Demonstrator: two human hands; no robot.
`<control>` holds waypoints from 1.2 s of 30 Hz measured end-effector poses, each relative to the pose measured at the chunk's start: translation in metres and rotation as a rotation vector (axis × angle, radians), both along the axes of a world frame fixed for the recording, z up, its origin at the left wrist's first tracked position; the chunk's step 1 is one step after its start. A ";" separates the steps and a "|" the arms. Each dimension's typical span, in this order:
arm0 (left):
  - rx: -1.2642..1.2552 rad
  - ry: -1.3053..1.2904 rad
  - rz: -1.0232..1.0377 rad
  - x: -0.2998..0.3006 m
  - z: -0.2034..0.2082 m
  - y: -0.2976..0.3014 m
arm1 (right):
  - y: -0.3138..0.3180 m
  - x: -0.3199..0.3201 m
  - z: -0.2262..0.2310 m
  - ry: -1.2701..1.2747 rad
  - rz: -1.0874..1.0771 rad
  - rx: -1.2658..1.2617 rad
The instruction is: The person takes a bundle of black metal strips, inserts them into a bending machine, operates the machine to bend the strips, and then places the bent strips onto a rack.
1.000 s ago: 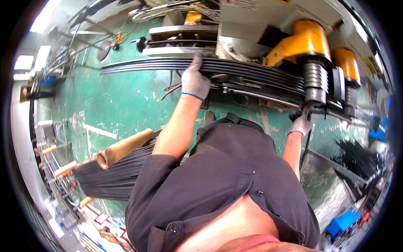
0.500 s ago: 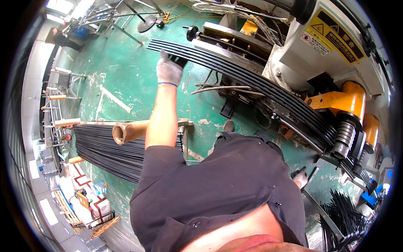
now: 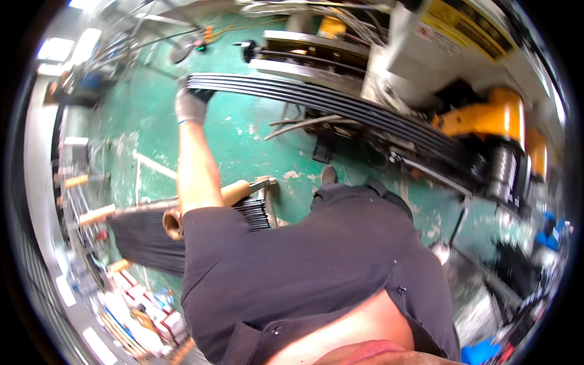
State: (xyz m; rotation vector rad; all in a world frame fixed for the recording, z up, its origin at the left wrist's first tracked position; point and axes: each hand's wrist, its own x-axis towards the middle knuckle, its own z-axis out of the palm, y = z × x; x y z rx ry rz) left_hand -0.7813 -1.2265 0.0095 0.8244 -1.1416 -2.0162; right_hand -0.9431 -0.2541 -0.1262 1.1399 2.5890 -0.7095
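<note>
Several long black bars (image 3: pixel 292 92) lie side by side as a flat bundle, running from the left end into the machine at the right. My left hand (image 3: pixel 191 104), in a whitish work glove with dark fingertips, is closed round their left ends, thumb side up, fingers partly hidden beneath. Low at my right side is my right hand (image 3: pixel 440 250), also gloved; it is blurred and partly hidden by my body, so its fingers do not show clearly.
The machine has a yellow arm (image 3: pixel 480 118) and a ribbed metal cylinder (image 3: pixel 502 170). A rack of black rods (image 3: pixel 149 240) with a brown cardboard tube (image 3: pixel 234 193) stands at my left. Dark rods (image 3: pixel 517 261) lie at the right. The floor (image 3: pixel 255 146) is green.
My left hand has slid leftward along the bars to their very ends. The whole view has shifted and blurred, and my right hand has become smeared.
</note>
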 end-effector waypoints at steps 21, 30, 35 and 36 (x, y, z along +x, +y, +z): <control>0.610 -0.016 0.292 -0.076 -0.110 0.270 | 0.045 -0.073 -0.036 0.036 -0.043 -0.422; -2.239 -0.860 -0.831 -0.200 -0.123 0.542 | 0.155 -0.149 -0.043 -0.143 0.031 -0.528; -2.016 -0.777 -0.879 -0.212 -0.110 0.569 | 0.155 -0.147 -0.025 -0.056 -0.080 -0.612; -1.850 -0.843 -0.983 -0.209 -0.108 0.567 | 0.155 -0.137 -0.027 -0.049 -0.109 -0.618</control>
